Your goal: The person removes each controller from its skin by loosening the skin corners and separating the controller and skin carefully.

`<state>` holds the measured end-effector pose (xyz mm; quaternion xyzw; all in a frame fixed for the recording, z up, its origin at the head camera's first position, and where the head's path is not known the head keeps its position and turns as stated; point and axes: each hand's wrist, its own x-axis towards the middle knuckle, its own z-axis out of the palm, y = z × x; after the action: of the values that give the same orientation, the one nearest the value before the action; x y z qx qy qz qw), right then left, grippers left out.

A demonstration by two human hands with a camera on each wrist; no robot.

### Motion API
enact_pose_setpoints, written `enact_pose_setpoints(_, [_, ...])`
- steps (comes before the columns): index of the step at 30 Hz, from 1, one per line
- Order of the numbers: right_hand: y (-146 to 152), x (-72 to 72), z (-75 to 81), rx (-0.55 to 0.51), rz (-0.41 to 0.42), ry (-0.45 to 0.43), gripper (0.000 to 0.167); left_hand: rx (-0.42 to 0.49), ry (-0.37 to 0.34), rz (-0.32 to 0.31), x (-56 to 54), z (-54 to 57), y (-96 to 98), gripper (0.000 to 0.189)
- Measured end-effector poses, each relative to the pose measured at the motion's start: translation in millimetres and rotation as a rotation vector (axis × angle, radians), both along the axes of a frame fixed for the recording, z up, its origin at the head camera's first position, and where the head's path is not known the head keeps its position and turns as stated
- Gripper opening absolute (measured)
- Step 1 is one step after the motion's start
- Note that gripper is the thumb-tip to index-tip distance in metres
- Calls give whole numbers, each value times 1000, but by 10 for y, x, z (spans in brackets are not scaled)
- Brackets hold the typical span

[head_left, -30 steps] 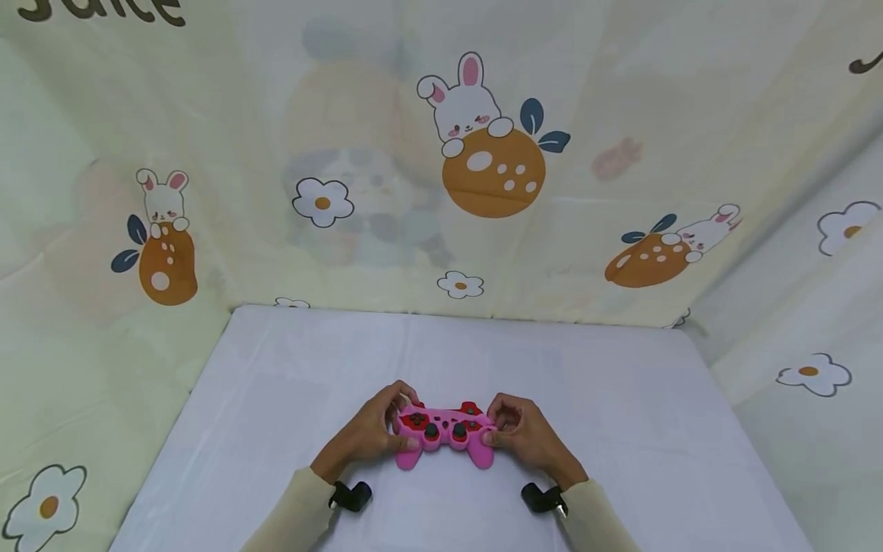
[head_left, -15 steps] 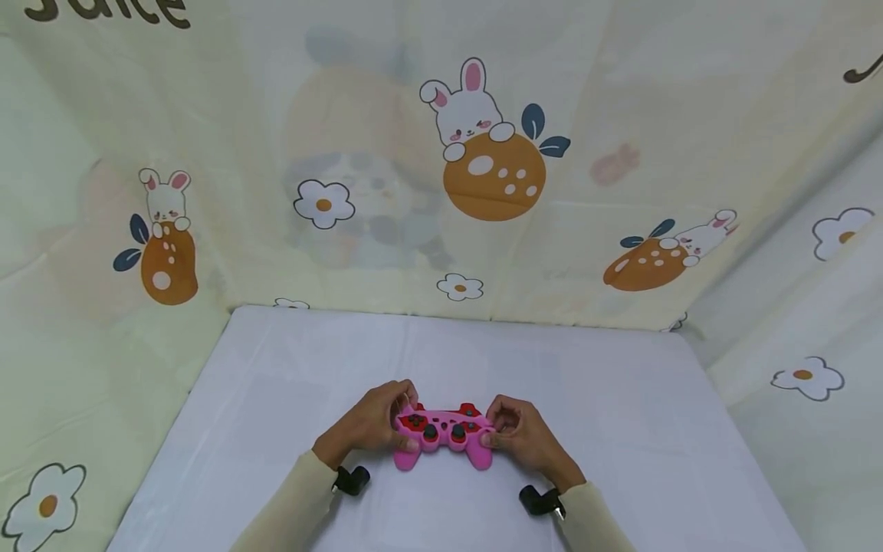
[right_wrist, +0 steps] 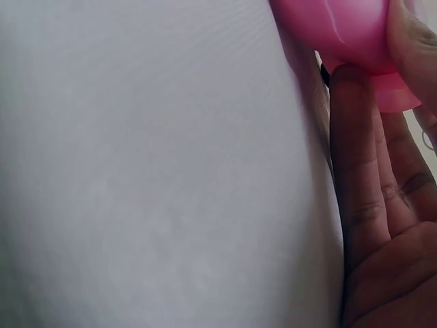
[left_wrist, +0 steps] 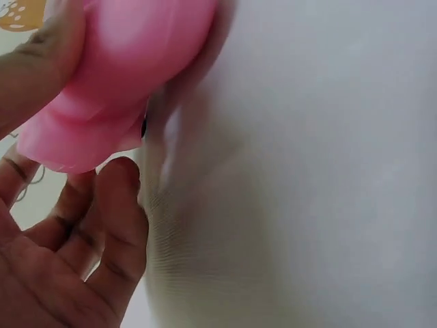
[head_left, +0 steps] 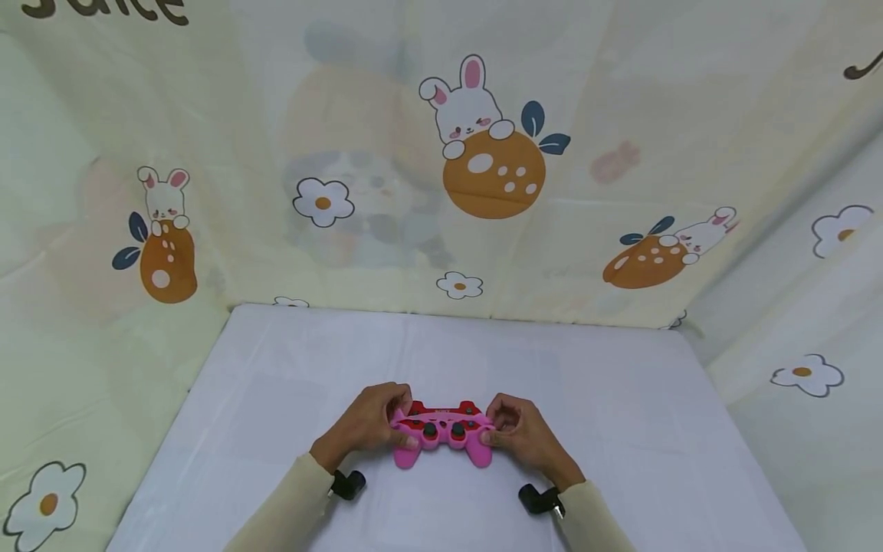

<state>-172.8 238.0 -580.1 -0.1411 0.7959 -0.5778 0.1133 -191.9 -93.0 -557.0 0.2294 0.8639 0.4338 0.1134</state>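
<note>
From my end I've got the left hand (head_left: 372, 418) and right hand (head_left: 527, 431) each pinching a side of the pink gamepad sleeve (head_left: 443, 439), lower centre of the head view, so I'd ease its edge along the red gamepad (head_left: 451, 410) evenly so nothing snags.

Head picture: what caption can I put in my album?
Two hands grip a pink-and-red game controller at a white table, with a bunny-print cloth hanging behind.

White table (head_left: 586, 368) beneath a pink controller (head_left: 444, 434)
</note>
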Motion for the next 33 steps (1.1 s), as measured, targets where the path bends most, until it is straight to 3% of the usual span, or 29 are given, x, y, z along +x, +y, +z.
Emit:
enact_pose_setpoints(5, [-12, 3, -19, -3, -2, -5, 33, 59, -3, 33, 52, -97, -21, 49])
enact_pose_setpoints(13, [-19, 27, -29, 16, -18, -15, 34, 126, -29, 67, 69, -151, -42, 47])
enact_pose_setpoints(22, [-22, 26, -39, 5, -28, 2, 33, 94, 78, 55, 77, -145, -18, 42])
enact_pose_setpoints(33, [-33, 21, -47, -12, -23, 4, 32, 144, 93, 96, 179, -209, -60, 42])
